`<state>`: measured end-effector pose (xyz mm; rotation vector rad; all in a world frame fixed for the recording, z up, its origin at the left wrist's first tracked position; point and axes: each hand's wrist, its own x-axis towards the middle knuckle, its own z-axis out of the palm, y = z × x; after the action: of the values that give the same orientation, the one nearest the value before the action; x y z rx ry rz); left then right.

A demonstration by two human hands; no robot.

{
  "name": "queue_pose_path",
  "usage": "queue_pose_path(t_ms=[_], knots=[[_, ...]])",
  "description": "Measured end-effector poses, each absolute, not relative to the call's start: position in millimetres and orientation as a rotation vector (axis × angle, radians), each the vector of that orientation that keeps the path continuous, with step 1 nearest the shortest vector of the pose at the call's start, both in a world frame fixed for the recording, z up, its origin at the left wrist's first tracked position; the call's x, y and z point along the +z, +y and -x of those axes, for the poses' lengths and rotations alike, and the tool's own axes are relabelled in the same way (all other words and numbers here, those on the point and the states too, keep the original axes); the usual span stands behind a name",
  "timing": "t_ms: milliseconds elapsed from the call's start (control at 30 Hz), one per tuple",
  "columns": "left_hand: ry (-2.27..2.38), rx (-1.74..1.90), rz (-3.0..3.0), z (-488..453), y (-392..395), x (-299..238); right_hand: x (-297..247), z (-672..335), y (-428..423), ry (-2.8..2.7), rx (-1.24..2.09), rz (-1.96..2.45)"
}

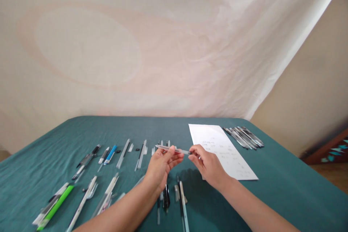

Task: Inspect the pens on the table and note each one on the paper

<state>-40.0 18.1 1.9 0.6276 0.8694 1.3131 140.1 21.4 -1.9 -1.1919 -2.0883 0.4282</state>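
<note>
My left hand (162, 165) and my right hand (208, 165) hold one thin clear pen (172, 149) level between them, above a teal table (285, 181). The left fingers pinch its barrel. The right fingertips grip its right end. Both hands hover just left of a white sheet of paper (223, 152) with handwriting on it.
Several pens and pen parts lie spread over the left and near side of the table, among them a green pen (56, 206) and a blue one (110, 154). A bundle of dark pens (243, 137) lies right of the paper. A pale cloth backdrop (163, 43) hangs behind.
</note>
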Motion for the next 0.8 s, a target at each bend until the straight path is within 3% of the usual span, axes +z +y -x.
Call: queue_pose_path(t_ms=[800], knots=[[0.87, 1.306, -0.644, 40.6, 16.8, 1.8, 0.7, -140.7, 19.4, -2.218, 0.224, 1.186]])
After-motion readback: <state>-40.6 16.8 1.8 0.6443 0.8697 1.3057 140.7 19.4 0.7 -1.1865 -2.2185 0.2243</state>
